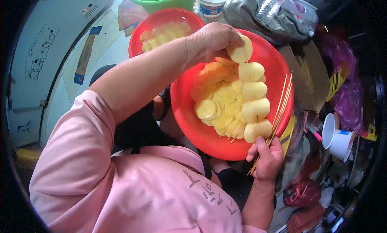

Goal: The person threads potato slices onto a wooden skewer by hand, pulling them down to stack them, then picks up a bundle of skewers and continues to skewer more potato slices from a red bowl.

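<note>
A skewer threaded with several pale yellow potato slices stretches between my two hands, over a large red basin. My left hand is closed at its upper end, pinching the topmost slice. At the lower end, my right hand is closed round a bundle of thin wooden skewers, its thumb by the bottom slice. Loose potato slices are heaped in the basin beneath. The thin stick inside the threaded slices shows only in short stretches between them.
A smaller red basin with threaded slices sits behind my left forearm. Beyond are a green tub and a white bucket. On the right are a grey bag of plastic bottles, cardboard and a white cup.
</note>
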Action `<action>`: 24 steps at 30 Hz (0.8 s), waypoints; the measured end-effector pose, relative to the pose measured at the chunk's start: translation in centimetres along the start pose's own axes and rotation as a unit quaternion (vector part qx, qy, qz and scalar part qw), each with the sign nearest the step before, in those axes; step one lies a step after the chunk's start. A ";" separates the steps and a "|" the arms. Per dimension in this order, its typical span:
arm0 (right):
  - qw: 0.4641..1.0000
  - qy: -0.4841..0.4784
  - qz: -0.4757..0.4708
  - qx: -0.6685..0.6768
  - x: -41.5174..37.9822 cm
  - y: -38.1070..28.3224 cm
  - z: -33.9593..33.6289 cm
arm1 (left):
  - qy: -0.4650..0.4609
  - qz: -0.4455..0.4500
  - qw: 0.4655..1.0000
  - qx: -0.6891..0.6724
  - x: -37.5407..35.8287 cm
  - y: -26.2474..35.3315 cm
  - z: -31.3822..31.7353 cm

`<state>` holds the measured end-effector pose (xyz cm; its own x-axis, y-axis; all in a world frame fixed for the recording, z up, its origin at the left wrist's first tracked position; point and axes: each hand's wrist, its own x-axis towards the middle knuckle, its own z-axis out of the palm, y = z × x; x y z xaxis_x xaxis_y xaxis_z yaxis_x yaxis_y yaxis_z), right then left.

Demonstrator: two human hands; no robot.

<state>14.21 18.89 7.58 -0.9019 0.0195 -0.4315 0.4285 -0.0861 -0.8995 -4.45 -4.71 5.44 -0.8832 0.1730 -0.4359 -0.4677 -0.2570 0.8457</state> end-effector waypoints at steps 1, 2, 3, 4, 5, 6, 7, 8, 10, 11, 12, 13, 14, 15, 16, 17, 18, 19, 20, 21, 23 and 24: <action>1.000 -0.002 -0.003 0.000 0.1 0.1 0.0 | 0.002 -0.007 1.000 -0.027 -0.2 0.2 0.0; 1.000 -0.004 -0.004 -0.001 0.1 0.0 0.1 | 0.004 -0.005 1.000 -0.027 -0.3 0.3 0.0; 1.000 0.005 -0.005 -0.001 0.0 -0.1 0.3 | 0.014 0.008 1.000 -0.021 -0.4 0.3 -0.1; 1.000 0.015 -0.004 -0.001 0.0 -0.2 0.4 | 0.024 0.021 0.999 -0.014 -0.5 0.3 -0.1; 1.000 0.014 -0.003 -0.001 0.0 -0.3 0.4 | 0.025 0.020 0.999 -0.015 -0.3 0.2 -0.3; 1.000 0.022 -0.007 0.018 0.0 -0.3 0.2 | 0.036 0.024 0.999 0.011 0.2 -0.1 -0.6; 0.999 0.030 -0.012 0.038 0.1 -0.3 0.1 | 0.046 0.028 0.998 0.037 0.5 -0.5 -0.8; 0.997 0.035 -0.020 0.059 0.2 -0.2 0.0 | 0.046 0.026 0.998 0.037 0.6 -0.8 -0.9; 0.997 0.043 -0.021 0.060 0.2 -0.6 0.1 | -0.010 0.012 0.997 0.072 0.8 -1.5 -1.1; 0.997 0.051 -0.023 0.060 0.1 -0.7 0.2 | -0.010 0.011 0.997 0.073 0.8 -1.9 -1.0; 0.997 0.052 -0.022 0.061 0.1 -0.7 0.1 | -0.042 -0.002 0.993 0.111 0.7 -2.4 -0.8; 0.997 0.050 -0.019 0.054 0.0 -0.6 0.1 | -0.073 -0.015 0.986 0.149 0.7 -2.9 -0.6; 0.998 0.049 -0.016 0.047 0.0 -0.6 0.1 | -0.099 -0.026 0.980 0.168 0.6 -3.3 -0.1; 0.998 0.049 -0.015 0.048 0.0 -0.6 0.1 | -0.099 -0.027 0.980 0.168 0.4 -3.7 0.0; 0.998 0.047 -0.016 0.047 0.0 -0.6 0.1 | -0.128 -0.015 0.954 0.270 0.2 -4.0 0.2; 0.998 0.045 -0.018 0.046 -0.1 -0.6 0.1 | -0.156 -0.002 0.917 0.368 -0.1 -4.1 0.3; 0.998 0.045 -0.017 0.046 0.0 -0.6 0.0 | -0.143 0.055 0.860 0.487 0.3 -4.9 0.0; 0.998 0.042 -0.021 0.046 0.0 -0.6 -0.1 | -0.143 0.055 0.860 0.487 0.6 -5.2 -0.2; 0.998 0.040 -0.025 0.047 0.0 -0.5 -0.2 | -0.109 0.107 0.817 0.556 0.4 -4.9 -0.2; 0.998 0.041 -0.025 0.049 -0.1 -0.5 -0.2 | -0.075 0.158 0.766 0.619 0.2 -4.6 -0.2; 0.997 0.048 -0.025 0.048 -0.2 -0.4 -0.3 | -0.056 0.104 0.694 0.711 -0.3 -2.6 -0.1; 0.997 0.049 -0.024 0.049 -0.2 -0.4 -0.4 | -0.087 0.093 0.637 0.760 -0.1 -2.2 -0.3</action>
<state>14.25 19.29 8.03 -0.9097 0.1225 -0.3967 0.3729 -0.1794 -0.9104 -3.35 -4.48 3.53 -0.8391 0.4114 -0.3559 0.3355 0.9064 0.2566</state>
